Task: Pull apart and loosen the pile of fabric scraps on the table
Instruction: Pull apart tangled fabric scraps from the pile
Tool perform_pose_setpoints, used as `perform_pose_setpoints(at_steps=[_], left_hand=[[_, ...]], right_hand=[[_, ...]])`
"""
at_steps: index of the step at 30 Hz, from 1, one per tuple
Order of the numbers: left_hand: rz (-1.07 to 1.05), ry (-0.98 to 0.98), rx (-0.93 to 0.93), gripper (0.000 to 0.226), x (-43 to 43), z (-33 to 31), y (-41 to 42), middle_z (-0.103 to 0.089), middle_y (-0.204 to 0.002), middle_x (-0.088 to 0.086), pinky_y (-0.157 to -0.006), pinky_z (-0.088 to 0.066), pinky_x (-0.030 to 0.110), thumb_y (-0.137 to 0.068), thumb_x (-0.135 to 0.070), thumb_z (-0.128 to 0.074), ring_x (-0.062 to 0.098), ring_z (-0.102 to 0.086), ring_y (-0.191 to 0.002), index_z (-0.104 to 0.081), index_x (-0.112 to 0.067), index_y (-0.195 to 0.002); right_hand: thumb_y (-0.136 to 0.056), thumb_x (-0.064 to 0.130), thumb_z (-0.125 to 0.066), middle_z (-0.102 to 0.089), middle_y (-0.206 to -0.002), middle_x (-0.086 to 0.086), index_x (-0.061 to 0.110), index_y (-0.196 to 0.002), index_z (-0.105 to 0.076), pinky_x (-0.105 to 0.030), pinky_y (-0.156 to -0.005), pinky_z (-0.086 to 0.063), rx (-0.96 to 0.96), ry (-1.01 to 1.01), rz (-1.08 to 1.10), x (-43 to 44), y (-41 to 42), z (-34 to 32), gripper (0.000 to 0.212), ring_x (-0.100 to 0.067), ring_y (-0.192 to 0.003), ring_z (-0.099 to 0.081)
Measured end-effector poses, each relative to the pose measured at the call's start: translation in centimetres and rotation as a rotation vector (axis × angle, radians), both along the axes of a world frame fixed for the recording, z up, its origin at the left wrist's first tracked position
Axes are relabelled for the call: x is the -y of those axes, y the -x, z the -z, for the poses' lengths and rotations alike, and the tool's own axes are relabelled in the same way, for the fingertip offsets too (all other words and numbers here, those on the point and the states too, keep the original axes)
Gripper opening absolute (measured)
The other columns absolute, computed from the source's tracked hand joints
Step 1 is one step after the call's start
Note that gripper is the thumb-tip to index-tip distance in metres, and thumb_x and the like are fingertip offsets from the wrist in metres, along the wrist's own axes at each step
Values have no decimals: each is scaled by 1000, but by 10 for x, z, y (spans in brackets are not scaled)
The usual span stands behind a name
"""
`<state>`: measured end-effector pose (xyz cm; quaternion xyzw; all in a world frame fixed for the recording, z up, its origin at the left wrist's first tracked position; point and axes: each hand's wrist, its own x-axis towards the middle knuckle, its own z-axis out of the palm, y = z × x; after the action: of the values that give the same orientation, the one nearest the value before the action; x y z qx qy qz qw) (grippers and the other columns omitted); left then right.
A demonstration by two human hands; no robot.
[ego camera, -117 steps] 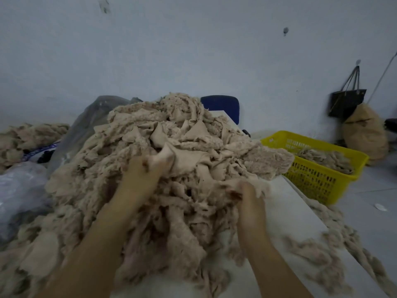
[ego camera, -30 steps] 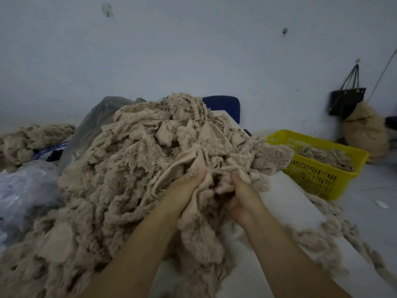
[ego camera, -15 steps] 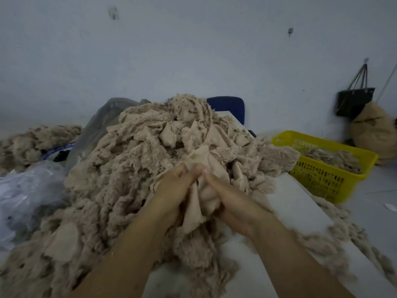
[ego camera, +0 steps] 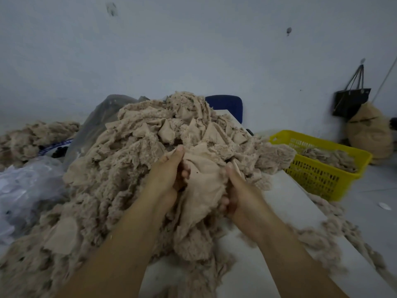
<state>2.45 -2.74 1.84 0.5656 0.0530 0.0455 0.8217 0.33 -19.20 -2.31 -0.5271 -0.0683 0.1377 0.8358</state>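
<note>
Scraps [ego camera: 318, 235] trail over right table [ego camera: 285, 201] edge.

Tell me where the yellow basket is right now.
In the head view the yellow basket is on the right, just beyond the table's right edge, with the tan sack behind it against the wall.

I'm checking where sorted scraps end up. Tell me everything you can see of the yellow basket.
The yellow basket is rectangular and plastic-looking, with a solid rim and lattice walls of small holes. It stands upright to the right of the table, past its edge and lower, apparently on the floor. Beige scraps lie inside, below the rim. The pile on the table hides its near left corner; whether they touch cannot be told.
</note>
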Motion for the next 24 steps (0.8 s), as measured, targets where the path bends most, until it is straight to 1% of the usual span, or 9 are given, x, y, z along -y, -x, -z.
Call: perform_pose_setpoints(at_steps=[2, 5, 8, 13, 15, 17, 19, 22, 24], left_hand=[[2, 115, -15, 23, 6, -8, 1, -62, -54, -2, -38, -44, 18, -97, -29, -59, 7, -55, -42, -61, -13, -81], [56, 318, 18, 21, 4, -19, 0, -73, -68, 6, -48, -54, 19, -100, -23, -53, 10, -70, -57, -62, -3, -101], [45, 491, 67, 24, -12, -24, 0, -76, -87, 15, -58, -58, 23, -104, -18, -45, 17, -75, -78, -57, 1, -112], [152, -151, 230, 21, -4, 0, 13, -74, -109, 5, -84, -57, 32, -105, -23, -42, 19, -71, -102, -62, -20, -112], [250, -479, 302, 17, 8, 5, 23, -72, -101, -22, -83, -52, 17, -98, -44, -52, -4, -67, -96, -69, -43, -100], [315, -643, 361, 7, 18, 5, 29, -69, -80, -31, -62, -46, 4, -90, -50, -63, -14, -64, -74, -68, -48, -85], [330, -654, 368, 2, 23, 5, 28, -71, -78, -24, -60, -48, 9, -91, -36, -67, -8, -66, -71, -68, -35, -90], [272, -801, 321, 18, 25, 10, 26, -72, -80, -14, -70, -53, 25, -96, -25, -59, 13, -67, -76, -61, -28, -78], [346, -962, 310, 27, 23, 12, 27, -64, -67, -20, -61, -45, 14, -96, -21, -56, 10, -58, -66, -52, -26, -69]], right_hand=[[-81, 62, -67, -66, -75, 4, 31, -101, -72, -24, -47, -44, 86, 242, -140, -6, 9, 5, 37, -8, -50, -50], [-91, 41, -66, -66, -66, 10, 35, -85, -71, -19, -50, -45, 187, 495, -227, -13, 18, 5, 10, -3, -51, -56], [-96, 20, -56, -57, -58, 6, 19, -82, -62, -19, -44, -41, 19, 314, -87, -3, 10, -1, 15, -5, -45, -50], [-96, 21, -55, -42, -62, 3, 17, -86, -57, -25, -54, -44, -55, -251, 52, 16, -6, -18, 11, -9, -51, -41], [-98, 20, -52, -53, -67, 3, 15, -86, -66, -23, -52, -46, -13, -247, 105, 11, -7, -23, 18, -7, -52, -49], [-100, 20, -50, -72, -91, -4, 10, -107, -68, -30, -69, -57, 18, -167, 121, 7, -6, -22, 22, -14, -76, -70], [-99, 23, -55, -72, -114, -10, 12, -126, -60, -42, -90, -56, 24, -103, 146, 7, -4, -13, 30, -24, -103, -70], [-80, 35, -74, -69, -121, -8, 20, -129, -55, -43, -89, -57, 46, -42, 66, 10, 4, 0, 54, -26, -110, -67], [-77, 33, -75, -68, -122, -11, 13, -131, -51, -40, -87, -58, 23, 7, -22, 10, 8, 12, 62, -27, -111, -67]])
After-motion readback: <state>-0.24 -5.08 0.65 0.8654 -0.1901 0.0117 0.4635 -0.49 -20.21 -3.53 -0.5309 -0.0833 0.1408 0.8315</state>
